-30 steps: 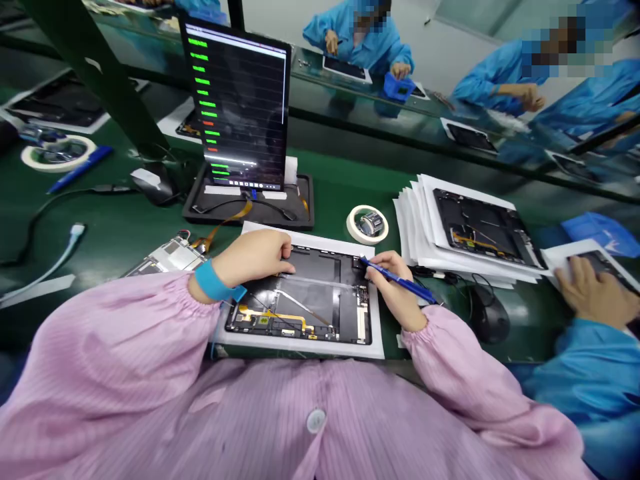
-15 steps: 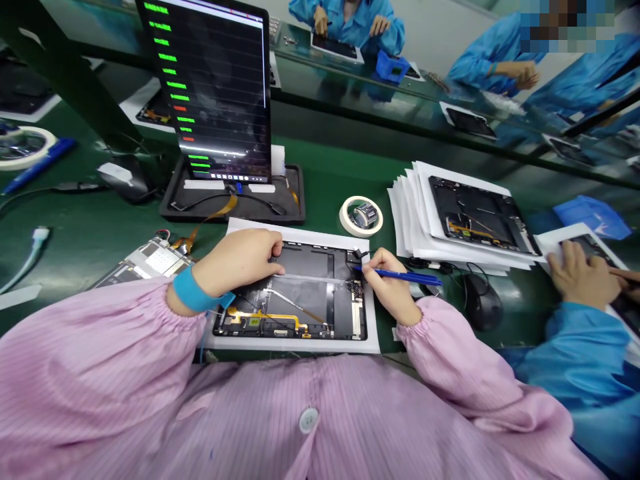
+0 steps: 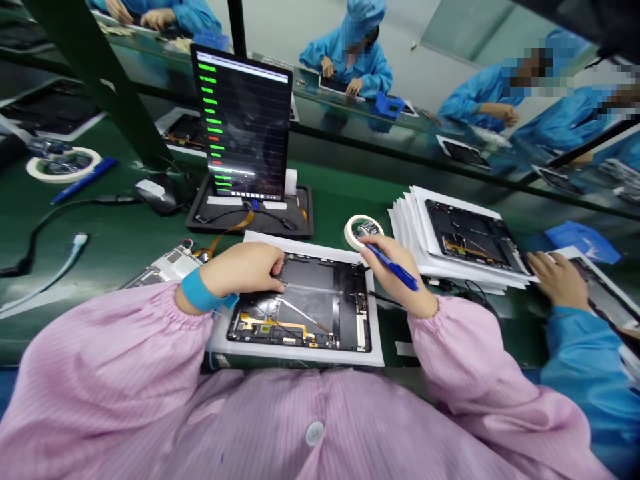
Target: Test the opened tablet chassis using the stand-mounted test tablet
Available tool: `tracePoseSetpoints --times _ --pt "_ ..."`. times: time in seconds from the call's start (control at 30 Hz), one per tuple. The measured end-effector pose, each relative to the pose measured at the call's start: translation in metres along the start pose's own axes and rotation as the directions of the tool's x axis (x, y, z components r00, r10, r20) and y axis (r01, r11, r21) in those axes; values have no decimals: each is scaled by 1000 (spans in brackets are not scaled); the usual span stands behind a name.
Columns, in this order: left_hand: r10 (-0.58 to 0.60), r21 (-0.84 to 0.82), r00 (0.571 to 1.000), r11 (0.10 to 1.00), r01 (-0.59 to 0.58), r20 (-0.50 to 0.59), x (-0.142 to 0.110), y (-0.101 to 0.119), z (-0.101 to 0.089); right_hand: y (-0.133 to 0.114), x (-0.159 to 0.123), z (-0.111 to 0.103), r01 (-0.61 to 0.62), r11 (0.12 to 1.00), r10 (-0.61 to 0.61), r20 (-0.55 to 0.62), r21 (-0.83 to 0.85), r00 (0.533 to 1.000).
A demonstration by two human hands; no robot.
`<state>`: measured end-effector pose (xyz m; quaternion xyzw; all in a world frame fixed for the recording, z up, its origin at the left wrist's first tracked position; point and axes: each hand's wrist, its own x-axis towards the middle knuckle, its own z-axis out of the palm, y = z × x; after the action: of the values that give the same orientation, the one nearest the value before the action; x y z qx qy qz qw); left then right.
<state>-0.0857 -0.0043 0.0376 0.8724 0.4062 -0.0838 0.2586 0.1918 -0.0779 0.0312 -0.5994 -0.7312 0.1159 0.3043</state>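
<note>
An opened tablet housing [image 3: 313, 293] lies flat on a white sheet [image 3: 310, 359], its inside up, with orange flex cables along the near side. My left hand [image 3: 250, 270] is closed over its left part, thumb and fingertips on the housing. My right hand [image 3: 397, 273] holds a slim blue pen-like tool [image 3: 397, 268], whose back end points toward my wrist. The fingertips of that hand are at the near edge of a cream tape roll [image 3: 349, 230] with small electronic parts [image 3: 367, 229] inside its ring. Whether they touch a part is hidden.
A lit tablet [image 3: 245, 127] stands upright in a black tray [image 3: 300, 230]. Right of the tape roll is a stack of white sheets [image 3: 407, 233] with another housing [image 3: 473, 230] on top. A loose circuit assembly [image 3: 167, 267] lies left. A co-worker's hand [image 3: 557, 280] is at far right.
My right hand has moved from the housing's right edge up to the tape roll, and the blue tool has tilted. My left hand stays on the housing. The camera view has shifted.
</note>
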Motion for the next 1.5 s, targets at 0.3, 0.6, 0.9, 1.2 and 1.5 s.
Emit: tracePoseSetpoints --times 0.3,0.6,0.9,1.2,1.5 --pt "121 -198 983 976 -92 136 2 -16 -5 16 118 35 153 876 -61 209 -458 976" --pt "156 -187 979 974 -130 132 4 -16 -7 61 138 25 -125 877 170 55 -464 984" --pt "170 -327 968 940 -101 187 10 -17 -4 -32 42 47 238 958 -202 216 -159 955" --pt "210 -305 965 940 -155 155 16 -19 0 2 18 80 93 996 -94 46 5 995" --pt "204 -372 965 919 -131 165 13 -19 -3 8 20 78 92 995 -93 69 26 993"
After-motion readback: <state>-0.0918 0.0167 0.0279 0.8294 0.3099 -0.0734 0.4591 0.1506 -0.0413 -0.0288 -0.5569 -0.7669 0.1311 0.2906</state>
